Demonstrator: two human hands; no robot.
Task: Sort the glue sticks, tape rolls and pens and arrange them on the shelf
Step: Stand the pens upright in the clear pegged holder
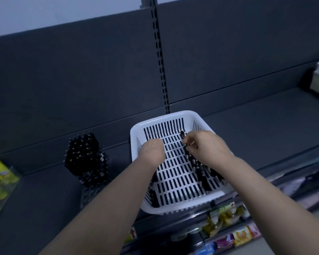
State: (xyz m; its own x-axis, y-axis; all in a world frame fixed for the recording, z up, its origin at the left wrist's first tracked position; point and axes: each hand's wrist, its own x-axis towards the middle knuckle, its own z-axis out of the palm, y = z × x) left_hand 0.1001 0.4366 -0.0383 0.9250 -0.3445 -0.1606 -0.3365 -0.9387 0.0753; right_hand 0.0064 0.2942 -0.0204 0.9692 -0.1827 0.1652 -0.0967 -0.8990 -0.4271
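Several slim black pens (203, 173) lie in the white slotted plastic basket (136, 133) on the grey shelf (256, 111). My right hand (208, 148) pinches one; my left hand (152, 151) hides its fingers. I should gather them parallel.

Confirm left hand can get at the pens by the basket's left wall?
Likely yes: left hand is inside the basket; those pens lie just behind it below the forearm, nothing on top.
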